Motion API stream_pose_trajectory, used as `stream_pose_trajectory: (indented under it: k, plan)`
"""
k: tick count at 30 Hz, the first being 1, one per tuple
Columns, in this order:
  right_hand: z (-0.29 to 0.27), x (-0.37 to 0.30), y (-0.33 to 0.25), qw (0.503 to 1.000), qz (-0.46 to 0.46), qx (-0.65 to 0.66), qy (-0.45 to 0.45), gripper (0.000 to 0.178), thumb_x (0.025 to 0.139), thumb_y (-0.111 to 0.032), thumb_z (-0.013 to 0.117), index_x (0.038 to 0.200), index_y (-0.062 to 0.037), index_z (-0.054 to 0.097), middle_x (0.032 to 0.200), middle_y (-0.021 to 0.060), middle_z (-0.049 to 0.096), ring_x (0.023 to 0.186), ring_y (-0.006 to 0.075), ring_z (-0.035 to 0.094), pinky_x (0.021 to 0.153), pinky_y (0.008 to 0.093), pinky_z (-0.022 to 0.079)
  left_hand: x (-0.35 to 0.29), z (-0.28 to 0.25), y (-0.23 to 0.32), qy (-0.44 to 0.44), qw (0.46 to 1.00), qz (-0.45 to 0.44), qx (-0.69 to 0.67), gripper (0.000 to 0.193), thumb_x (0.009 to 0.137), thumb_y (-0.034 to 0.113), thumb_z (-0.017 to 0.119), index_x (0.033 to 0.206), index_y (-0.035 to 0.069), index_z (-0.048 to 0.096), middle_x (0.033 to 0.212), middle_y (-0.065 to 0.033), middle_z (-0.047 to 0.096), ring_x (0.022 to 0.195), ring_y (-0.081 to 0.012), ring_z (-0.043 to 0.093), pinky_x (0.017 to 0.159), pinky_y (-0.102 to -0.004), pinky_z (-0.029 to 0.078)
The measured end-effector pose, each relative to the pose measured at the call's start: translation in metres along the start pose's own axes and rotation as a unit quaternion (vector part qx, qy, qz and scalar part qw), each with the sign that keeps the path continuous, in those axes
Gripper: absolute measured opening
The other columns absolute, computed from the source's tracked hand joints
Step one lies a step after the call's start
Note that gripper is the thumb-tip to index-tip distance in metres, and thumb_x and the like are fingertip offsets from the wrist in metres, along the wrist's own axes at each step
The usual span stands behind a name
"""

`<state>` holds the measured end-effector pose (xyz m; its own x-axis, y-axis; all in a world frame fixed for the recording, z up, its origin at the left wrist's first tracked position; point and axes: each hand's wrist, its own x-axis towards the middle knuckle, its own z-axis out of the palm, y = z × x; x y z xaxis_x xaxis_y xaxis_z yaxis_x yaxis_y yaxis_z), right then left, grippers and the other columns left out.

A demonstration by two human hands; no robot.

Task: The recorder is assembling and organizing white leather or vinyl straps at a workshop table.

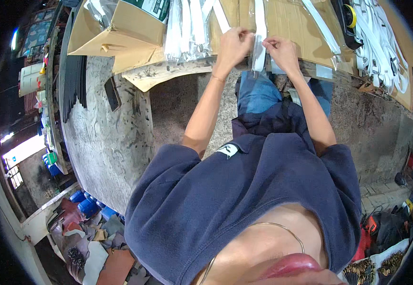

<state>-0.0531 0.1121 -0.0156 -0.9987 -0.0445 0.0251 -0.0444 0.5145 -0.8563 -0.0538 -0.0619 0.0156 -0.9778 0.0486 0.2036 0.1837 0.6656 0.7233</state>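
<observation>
A white strap [260, 19] in a clear plastic sleeve [257, 64] lies lengthwise between my hands, its near end hanging over the edge of the cardboard-covered table. My left hand [235, 48] is closed at the sleeve's left edge, fingertips pressed together on the plastic. From the other side, my right hand [283, 53] pinches the sleeve's right edge between thumb and fingers. Just beyond my left hand lies another white strap [221, 16]. Several sleeved white straps [187, 35] are laid side by side further left, and one more sleeved strap [321, 26] rests to the right.
An open cardboard box [137, 26] stands at the left of the table. At the right are a black holder with a yellow roll [351, 16] and a heap of loose white straps [380, 45]. A phone [112, 94] lies on the grey side surface. Leather scraps [94, 259] lie lower left.
</observation>
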Motion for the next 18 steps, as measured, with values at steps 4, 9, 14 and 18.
stream_pose_trajectory:
  k: [4, 9, 14, 18]
  plan:
    - [0.004, 0.004, 0.002, 0.999, 0.028, -0.007, 0.017, 0.024, 0.08, -0.021, 0.071, 0.093, -0.002, 0.07, 0.083, 0.0147, 0.07, 0.08, 0.0296, 0.068, 0.074, 0.0366, 0.052, -0.016, 0.016, -0.01, 0.085, 0.978, 0.179, 0.059, 0.016, 0.078, 0.014, 0.069, 0.089, 0.002, 0.07, 0.096, -0.0127, 0.066, 0.088, -0.0299, 0.061, 0.077, -0.0378, 0.05]
    - [0.004, 0.005, -0.005, 0.998, 0.023, -0.057, 0.014, 0.029, 0.078, -0.021, 0.072, 0.098, -0.0005, 0.066, 0.087, 0.0165, 0.069, 0.085, 0.0323, 0.067, 0.076, 0.0399, 0.051, -0.025, 0.026, -0.021, 0.054, 0.971, 0.224, 0.065, 0.011, 0.076, 0.007, 0.068, 0.087, 0.003, 0.07, 0.099, -0.0093, 0.067, 0.089, -0.0287, 0.06, 0.08, -0.0367, 0.048]
    - [0.002, 0.004, -0.004, 0.997, 0.015, -0.075, 0.006, 0.032, 0.079, -0.02, 0.071, 0.102, 0.0008, 0.062, 0.088, 0.0184, 0.068, 0.086, 0.0359, 0.065, 0.076, 0.0424, 0.051, -0.027, 0.032, -0.024, 0.028, 0.97, 0.23, 0.068, 0.02, 0.075, 0.007, 0.068, 0.095, 0.004, 0.069, 0.103, -0.0083, 0.067, 0.093, -0.027, 0.061, 0.079, -0.0371, 0.048]
    - [-0.012, 0.002, 0.0, 0.99, -0.029, -0.135, 0.037, 0.03, 0.08, -0.016, 0.068, 0.104, 0.0012, 0.061, 0.093, 0.0199, 0.066, 0.087, 0.0373, 0.065, 0.078, 0.0442, 0.05, -0.024, 0.038, -0.009, 0.016, 0.971, 0.233, 0.057, 0.024, 0.076, 0.008, 0.069, 0.1, 0.004, 0.068, 0.104, -0.0083, 0.067, 0.096, -0.0273, 0.06, 0.081, -0.0377, 0.048]
